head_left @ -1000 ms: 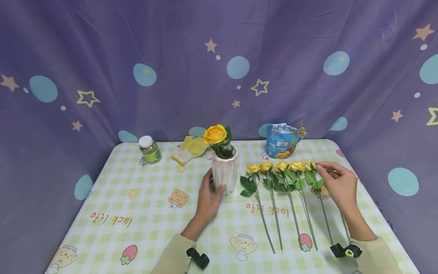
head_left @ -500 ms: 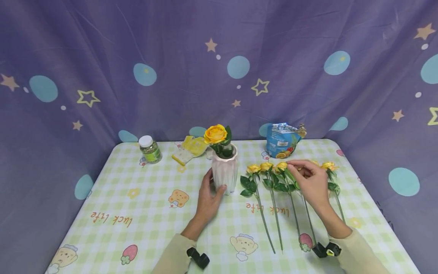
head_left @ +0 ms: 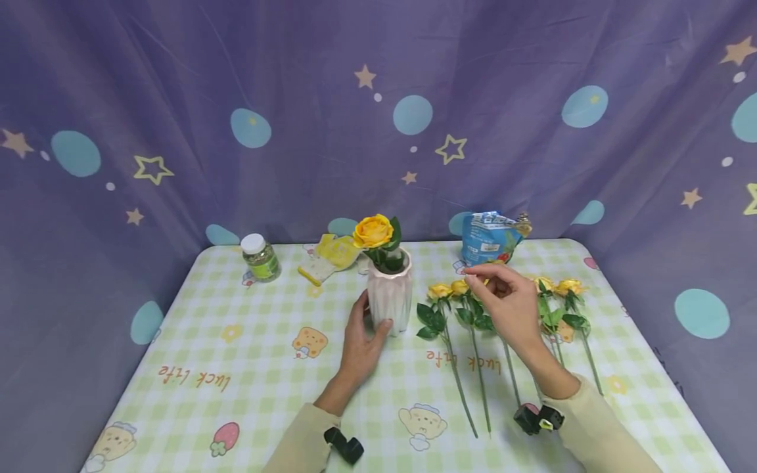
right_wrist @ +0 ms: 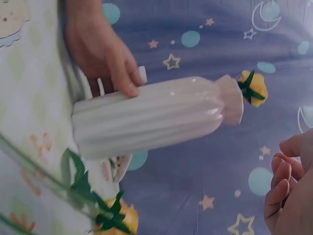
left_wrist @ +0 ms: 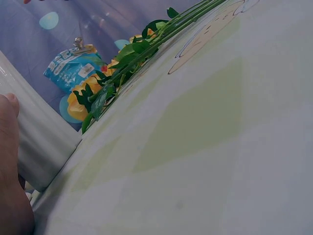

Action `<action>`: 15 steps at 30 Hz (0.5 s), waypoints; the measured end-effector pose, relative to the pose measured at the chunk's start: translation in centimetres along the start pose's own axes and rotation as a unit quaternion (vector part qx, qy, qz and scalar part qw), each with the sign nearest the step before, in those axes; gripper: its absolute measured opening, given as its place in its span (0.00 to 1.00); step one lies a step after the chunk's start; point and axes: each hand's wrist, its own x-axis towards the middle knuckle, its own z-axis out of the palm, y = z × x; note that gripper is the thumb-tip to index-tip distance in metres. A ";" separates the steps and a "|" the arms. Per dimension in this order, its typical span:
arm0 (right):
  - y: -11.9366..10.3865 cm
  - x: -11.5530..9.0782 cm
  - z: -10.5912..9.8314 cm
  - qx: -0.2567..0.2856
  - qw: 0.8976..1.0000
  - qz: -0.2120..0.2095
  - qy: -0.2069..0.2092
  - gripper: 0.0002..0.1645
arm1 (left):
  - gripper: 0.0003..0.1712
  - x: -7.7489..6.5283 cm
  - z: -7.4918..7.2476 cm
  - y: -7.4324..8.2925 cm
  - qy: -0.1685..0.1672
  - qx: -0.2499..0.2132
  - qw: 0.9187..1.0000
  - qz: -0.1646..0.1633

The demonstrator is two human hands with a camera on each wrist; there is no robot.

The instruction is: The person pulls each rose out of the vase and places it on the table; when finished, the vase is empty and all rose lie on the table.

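Observation:
A white ribbed vase (head_left: 389,299) stands upright on the table, with one yellow rose (head_left: 374,231) in it. My left hand (head_left: 359,345) holds the vase low on its left side, thumb at the front; the left wrist view shows part of that hand against the vase. To the right lies a row of long-stemmed yellow roses (head_left: 439,292), stems towards me. Over this row hovers my right hand (head_left: 508,305), fingers bent and nothing seen between them. Its fingertips are near the second rose from the left, and it hides part of the row.
Towards the back left stand a white-lidded jar (head_left: 260,259) and a crumpled yellow-and-white packet or cloth (head_left: 328,258). A blue pouch (head_left: 491,238) with a clip sits behind the roses. A purple curtain (head_left: 378,131) hangs along the table's back edge.
My right hand has moved left along the row, from the roses at its right end to those nearer the vase. The roses stay where they lay. My left hand and the vase have not moved.

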 end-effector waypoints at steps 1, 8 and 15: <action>-0.3 0.2 0.2 0.003 1.000 -0.001 -0.002 0.10 | 0.43 0.0 0.0 0.0 0.001 0.001 1.000 0.000; -1.6 0.9 2.3 0.023 1.000 -0.003 -0.013 0.09 | 0.43 0.0 -0.1 0.0 0.000 0.005 1.000 0.000; -2.4 1.1 4.5 0.026 0.999 0.002 -0.026 0.09 | 0.42 0.0 0.1 -0.2 -0.002 0.001 1.000 -0.002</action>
